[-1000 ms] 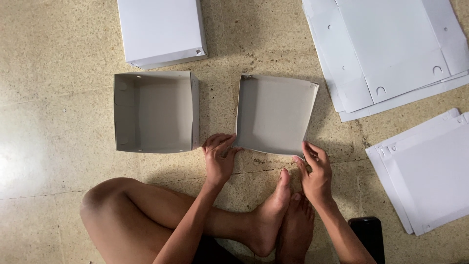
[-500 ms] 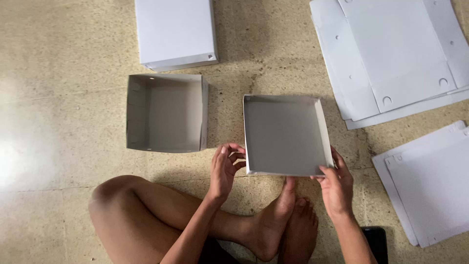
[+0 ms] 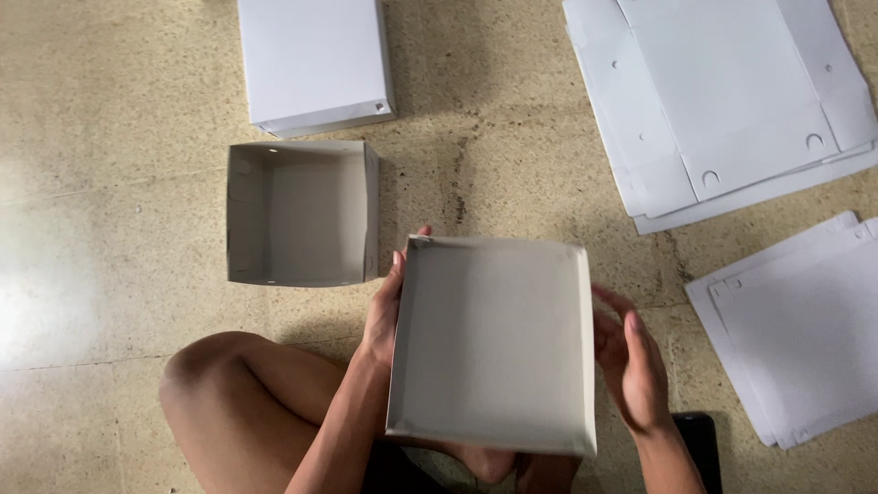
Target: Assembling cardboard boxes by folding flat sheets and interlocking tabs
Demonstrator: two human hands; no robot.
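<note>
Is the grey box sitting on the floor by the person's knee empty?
Empty. The open box shows only its bare bottom and inner walls.

The shallow tray (image 3: 494,343) near the middle is dull grey inside, with paler, almost white edges along its folded rim. To the far left of it, the open box (image 3: 302,212) shows the same grey-beige inside, darker in its shadowed corners. The closed box (image 3: 315,59) at the far edge is plain white. The flat cardboard sheets (image 3: 722,101) at far right, and the second stack (image 3: 805,338) at near right, are white too. The floor (image 3: 101,183) is speckled sandy beige with dark stains. A black object (image 3: 700,448) lies near right.
</note>
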